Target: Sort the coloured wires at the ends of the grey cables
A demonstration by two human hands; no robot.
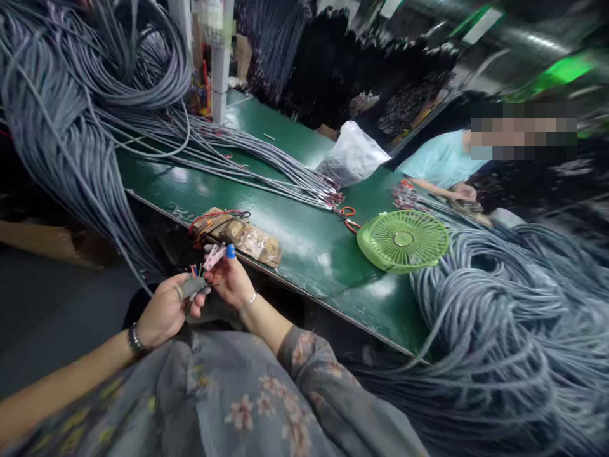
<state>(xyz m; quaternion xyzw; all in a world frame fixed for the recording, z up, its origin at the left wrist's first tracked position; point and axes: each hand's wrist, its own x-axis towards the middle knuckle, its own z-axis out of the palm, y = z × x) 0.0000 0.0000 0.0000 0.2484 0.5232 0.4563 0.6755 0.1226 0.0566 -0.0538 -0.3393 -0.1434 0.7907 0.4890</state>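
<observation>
Off the near edge of the glossy green tabletop, left hand pinches a grey round cable, thin coloured wires already exposed, work left unclear; right hand grips a pink clip-like tool.

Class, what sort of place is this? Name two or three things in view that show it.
Probably a cable workshop or small factory: big bundles of grey cables drape over a green workbench, the left hand holds a cable end with coloured wires exposed, and a co-worker is nearby.
</observation>
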